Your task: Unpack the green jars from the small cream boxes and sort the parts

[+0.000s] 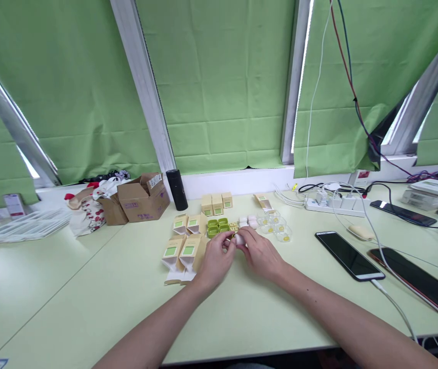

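Note:
My left hand [218, 260] and my right hand [260, 252] meet over the table, fingertips pinched together around a small pale pinkish-white piece [239, 239]. A yellow-green bit shows at its left side, partly covered by the left fingers. Just beyond my hands sit several small green square containers [218, 226], a cluster of tiny yellow pieces [233, 226] and several pale pink pieces [247, 221]. To their right lie clear round cups [275, 225] with yellow centres. Open cardboard boxes [192, 248] with green labels stand left of my left hand.
Closed small boxes [217, 204] and an opened one [263, 201] stand farther back. A black cylinder [176, 190] and a brown carton [144, 197] are at the back left. Phones [350, 255], cables and a power strip [336, 205] occupy the right.

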Available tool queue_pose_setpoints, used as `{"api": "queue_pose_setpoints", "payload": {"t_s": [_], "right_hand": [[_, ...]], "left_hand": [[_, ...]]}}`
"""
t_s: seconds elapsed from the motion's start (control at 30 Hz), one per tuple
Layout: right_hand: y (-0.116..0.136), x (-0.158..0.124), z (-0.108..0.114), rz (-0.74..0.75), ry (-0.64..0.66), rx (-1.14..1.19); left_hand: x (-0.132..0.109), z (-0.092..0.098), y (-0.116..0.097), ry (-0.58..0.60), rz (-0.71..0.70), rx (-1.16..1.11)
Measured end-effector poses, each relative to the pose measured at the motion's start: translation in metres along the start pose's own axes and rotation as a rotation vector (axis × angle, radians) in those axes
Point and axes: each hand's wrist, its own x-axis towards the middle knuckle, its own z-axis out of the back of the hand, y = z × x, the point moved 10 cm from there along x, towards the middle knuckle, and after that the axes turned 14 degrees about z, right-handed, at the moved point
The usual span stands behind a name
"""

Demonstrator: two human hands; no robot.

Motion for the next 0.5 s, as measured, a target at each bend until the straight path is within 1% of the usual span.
{"api": "queue_pose_setpoints", "payload": {"t_s": [0.13,0.2,0.33,0.43,0.5], "right_hand": [[-0.010,-0.004,0.005,-0.013,-0.074,0.119],[-0.014,-0.006,0.006,-0.031,-0.083,0.143],[-0.014,-0.006,0.006,-0.043,-0.061,0.190],[-0.012,-0.005,0.005,-0.045,-0.039,0.242],[-0.013,-0.004,0.007,-0.053,-0.058,0.273]], "left_hand": [[-0.007,0.003,-0.013,0.047,-0.126,0.091],[-0.010,0.002,-0.014,0.074,-0.158,0.096],[-0.010,-0.002,-0.008,0.088,-0.136,0.072],[-0.009,-0.005,-0.008,0.102,-0.133,0.054],[-0.007,-0.005,-0.008,0.102,-0.111,0.044]]}}
